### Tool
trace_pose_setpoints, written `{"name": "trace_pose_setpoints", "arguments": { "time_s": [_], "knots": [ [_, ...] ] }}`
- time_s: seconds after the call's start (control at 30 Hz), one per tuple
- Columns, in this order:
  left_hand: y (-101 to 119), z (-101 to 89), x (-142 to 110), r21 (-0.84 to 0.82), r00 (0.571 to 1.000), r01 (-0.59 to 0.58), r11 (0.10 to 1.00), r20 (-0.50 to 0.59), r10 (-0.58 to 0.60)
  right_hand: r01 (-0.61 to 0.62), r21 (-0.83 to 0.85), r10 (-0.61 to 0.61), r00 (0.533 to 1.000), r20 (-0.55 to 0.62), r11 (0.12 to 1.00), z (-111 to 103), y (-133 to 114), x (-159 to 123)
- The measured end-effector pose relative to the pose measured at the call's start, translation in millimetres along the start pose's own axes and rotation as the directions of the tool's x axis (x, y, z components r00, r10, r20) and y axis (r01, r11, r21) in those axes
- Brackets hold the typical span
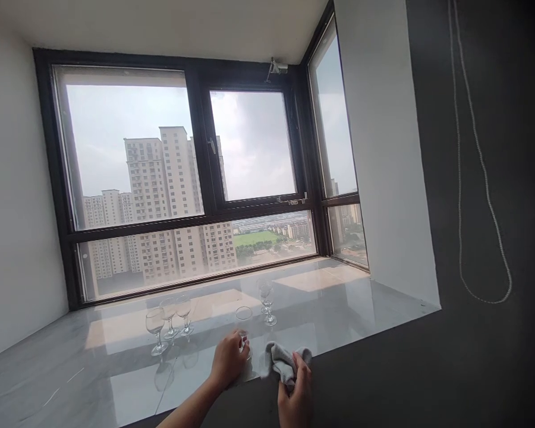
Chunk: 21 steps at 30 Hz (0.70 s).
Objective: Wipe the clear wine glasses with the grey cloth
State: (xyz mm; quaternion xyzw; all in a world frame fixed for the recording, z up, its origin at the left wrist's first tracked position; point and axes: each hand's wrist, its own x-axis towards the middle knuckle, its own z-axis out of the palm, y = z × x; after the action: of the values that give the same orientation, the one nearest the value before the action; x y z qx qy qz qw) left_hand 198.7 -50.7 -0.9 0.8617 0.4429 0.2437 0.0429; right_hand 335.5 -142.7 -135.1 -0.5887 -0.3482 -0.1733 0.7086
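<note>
Head view: your left hand (229, 359) is closed on a clear glass (244, 324), its middle hidden; your right hand (296, 389) grips a grey cloth (282, 360), partly covered; the glass is near the sill (134, 389) front edge; three stemmed glasses (156, 323) stand left; glassware (267, 298) farther right overlaps, count uncertain.

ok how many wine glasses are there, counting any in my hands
6: three glasses grouped left on the sill, one glass in the left hand, and an overlapping pair to its right. The overlap might hide another.
</note>
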Motion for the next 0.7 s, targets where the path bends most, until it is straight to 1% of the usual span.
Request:
{"name": "trace_pose_setpoints", "arguments": {
  "time_s": [0.27,0.43,0.53,0.7],
  "knots": [
    [-2.4,0.7,-0.2,-0.025,0.999,-0.02,0.999,-0.028,0.019,-0.01,-0.027,0.01,1.0,-0.005,1.0,-0.9,-2.1,1.3],
    [-1.6,0.7,-0.3,-0.028,1.0,-0.018,0.999,-0.017,0.017,0.014,-0.023,-0.015,0.999,-0.042,1.0,-0.6,-5.7,2.5],
    [-1.7,1.1,0.3,-0.031,1.0,-0.009,0.999,-0.014,0.009,0.008,-0.018,-0.009,0.999,-0.031,1.0,-0.9,-7.9,2.6],
    [-3.0,2.2,0.6,-0.039,0.999,-0.029,0.999,-0.03,0.028,0.006,-0.024,-0.007,0.999,-0.035,1.0,-1.4,-8.9,3.2]
  ]
}}
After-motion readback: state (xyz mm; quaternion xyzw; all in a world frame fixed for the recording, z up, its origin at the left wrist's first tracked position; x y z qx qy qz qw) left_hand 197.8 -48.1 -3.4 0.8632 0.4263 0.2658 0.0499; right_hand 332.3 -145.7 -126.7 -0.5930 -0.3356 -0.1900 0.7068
